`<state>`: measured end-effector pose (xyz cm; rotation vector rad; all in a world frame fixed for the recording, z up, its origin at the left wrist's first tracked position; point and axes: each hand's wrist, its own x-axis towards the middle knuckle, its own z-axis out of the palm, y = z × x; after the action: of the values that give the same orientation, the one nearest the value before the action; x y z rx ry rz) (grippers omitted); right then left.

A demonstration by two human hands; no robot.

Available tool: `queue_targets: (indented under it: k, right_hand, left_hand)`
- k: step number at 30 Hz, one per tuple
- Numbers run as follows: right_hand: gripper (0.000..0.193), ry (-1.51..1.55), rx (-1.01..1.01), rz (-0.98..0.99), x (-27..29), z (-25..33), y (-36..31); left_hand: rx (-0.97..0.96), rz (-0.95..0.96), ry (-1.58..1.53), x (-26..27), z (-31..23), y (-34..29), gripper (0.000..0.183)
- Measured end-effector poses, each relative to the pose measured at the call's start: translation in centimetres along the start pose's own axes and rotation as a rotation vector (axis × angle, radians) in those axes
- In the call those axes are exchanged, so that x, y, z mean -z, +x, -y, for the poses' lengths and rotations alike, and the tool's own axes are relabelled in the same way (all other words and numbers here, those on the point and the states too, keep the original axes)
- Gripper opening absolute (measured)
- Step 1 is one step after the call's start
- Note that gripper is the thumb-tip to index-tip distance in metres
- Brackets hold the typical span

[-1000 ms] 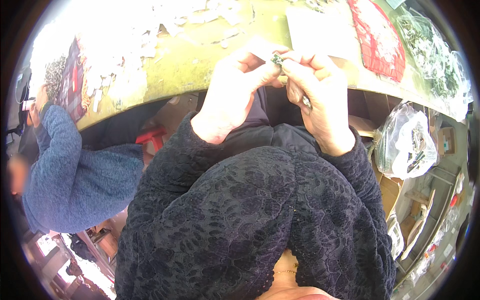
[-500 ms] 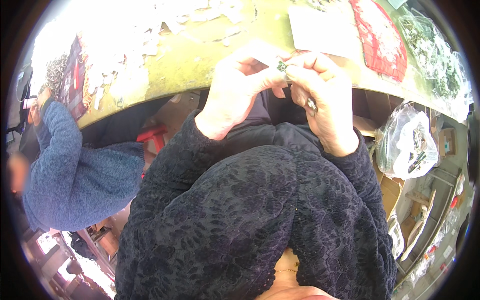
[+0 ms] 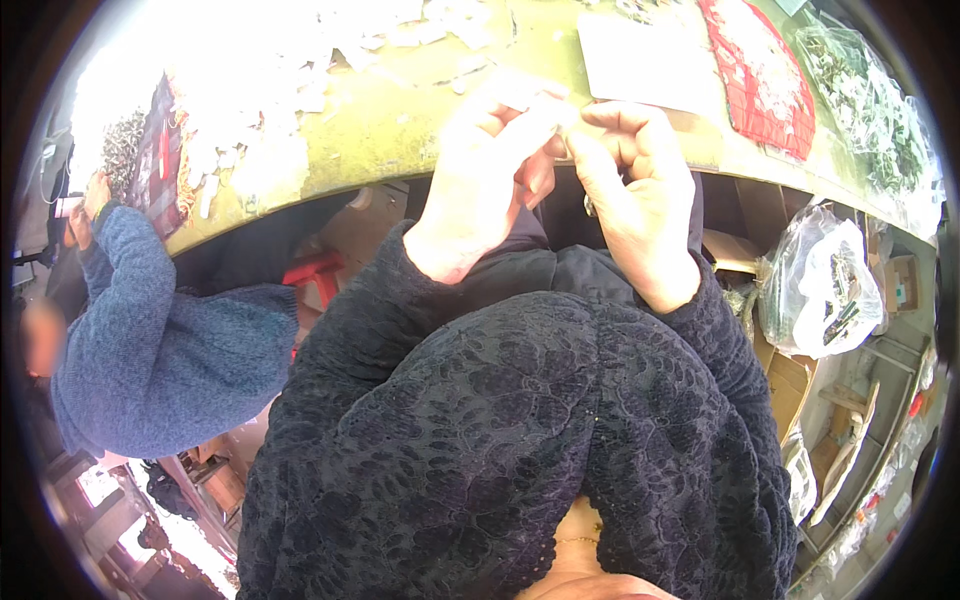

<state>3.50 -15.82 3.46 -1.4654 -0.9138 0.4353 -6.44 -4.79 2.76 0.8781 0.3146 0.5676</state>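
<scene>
Just over the near edge of the yellow-green table (image 3: 370,145), my two hands meet at the fingertips. My left hand (image 3: 485,175) is closed, thumb against the bent fingers. My right hand (image 3: 640,190) pinches with thumb and forefinger beside the left fingertips. Whatever lies between them is lost in glare and behind the fingers. A small dark shiny piece (image 3: 589,206) shows at the underside of my right hand; I cannot tell whether it is worn or held.
White sheet (image 3: 650,65) and red cloth with pale bits (image 3: 765,85) lie beyond my right hand. Bags of green-white pieces (image 3: 880,130) sit far right; a clear plastic bag (image 3: 825,285) hangs below. At left, a person in a blue sweater (image 3: 170,370) works beside a red stool (image 3: 318,275).
The small green piece that showed between my fingertips is now hidden. My left hand has turned, its fingers curled further over, and my right hand has rotated slightly.
</scene>
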Motion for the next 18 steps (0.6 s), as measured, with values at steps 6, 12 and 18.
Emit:
queue_targets:
  k: [6, 12, 18]
  right_hand:
    - [0.011, -0.126, 0.052, -0.023, 0.2, 0.4, -0.1]
    - [0.008, -0.259, 0.122, 0.005, 0.7, 0.5, 0.1]
    - [0.015, 0.129, -0.296, 0.103, 1.0, -0.6, 0.7]
  left_hand:
    - [-0.03, -0.109, -0.072, -1.1, 0.9, -0.2, 0.012]
    - [-0.306, -0.127, 0.37, -1.4, 1.5, -0.2, 0.011]
    - [-0.034, 0.017, 0.045, -0.5, 0.7, -0.7, 0.011]
